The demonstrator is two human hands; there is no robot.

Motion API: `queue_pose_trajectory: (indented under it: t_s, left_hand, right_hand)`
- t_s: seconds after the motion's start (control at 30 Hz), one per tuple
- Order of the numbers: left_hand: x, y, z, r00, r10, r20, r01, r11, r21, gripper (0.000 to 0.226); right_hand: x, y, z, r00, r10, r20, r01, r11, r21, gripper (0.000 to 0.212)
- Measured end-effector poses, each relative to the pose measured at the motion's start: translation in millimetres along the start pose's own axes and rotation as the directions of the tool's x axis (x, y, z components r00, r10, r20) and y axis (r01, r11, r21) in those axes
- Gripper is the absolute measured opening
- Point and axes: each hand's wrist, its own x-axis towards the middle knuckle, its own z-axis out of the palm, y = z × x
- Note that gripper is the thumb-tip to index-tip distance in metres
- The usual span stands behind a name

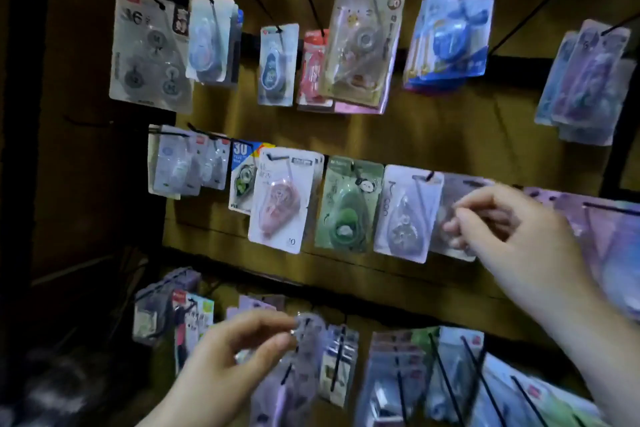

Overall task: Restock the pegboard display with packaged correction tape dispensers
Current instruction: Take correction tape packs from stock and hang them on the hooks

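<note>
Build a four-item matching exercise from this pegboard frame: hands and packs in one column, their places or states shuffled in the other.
Column 1
1. left hand
2. right hand
3. green correction tape pack
4. grey "36" pack

Column 2
A. hangs in the top row, far left
B. pinches a pale pack in the middle row
C. hangs in the middle row, just right of the pink pack
D. pinches a lilac pack at the bottom row

Pairs: 1-D; 2-B; 3-C; 4-A
</note>
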Motion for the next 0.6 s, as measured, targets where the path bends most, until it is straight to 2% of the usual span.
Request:
queue_pose_trajectory:
  t_s: [0.07,0.13,0.2,0.27,0.37,0.47,0.6]
  left_hand:
    - [-23.8,-25.3,15.5,0.995,-0.076,0.068,0.073,0.997,0.038,0.022]
    - [-43.5,-49.7,32.6,0.976,-0.168,0.142,0.154,0.983,0.101,0.021]
    - [-59.9,-79.4,49.9,0.936,-0.281,0.211,0.249,0.954,0.164,0.033]
    - [-74.1,-106.7,68.2,0.883,-0.392,0.260,0.335,0.912,0.236,0.040]
    - [-91.8,-148.4,93.4,0.798,-0.535,0.277,0.460,0.838,0.292,0.037]
    - [-108.4,-187.6,116.1,0.706,-0.639,0.306,0.554,0.767,0.323,0.027]
    - [-133.0,-241.2,149.7,0.607,-0.728,0.318,0.661,0.685,0.308,0.031]
  right_hand:
    - [-39.6,8.8,-8.1,0.998,0.069,0.016,-0.070,0.994,0.082,0.006]
    - [-75.3,31.5,-9.1,0.979,0.202,0.041,-0.206,0.968,0.145,0.013]
    - [-114.1,66.5,-3.3,0.934,0.336,0.118,-0.349,0.931,0.110,0.018]
    - [-152.8,103.8,6.3,0.867,0.456,0.201,-0.468,0.884,0.012,0.032]
    - [-203.2,156.0,19.3,0.741,0.606,0.291,-0.610,0.788,-0.087,0.031]
    - [-246.9,205.0,25.4,0.592,0.758,0.273,-0.738,0.647,-0.195,0.031]
    - [-290.1,258.9,20.5,0.333,0.913,0.234,-0.867,0.394,-0.305,0.032]
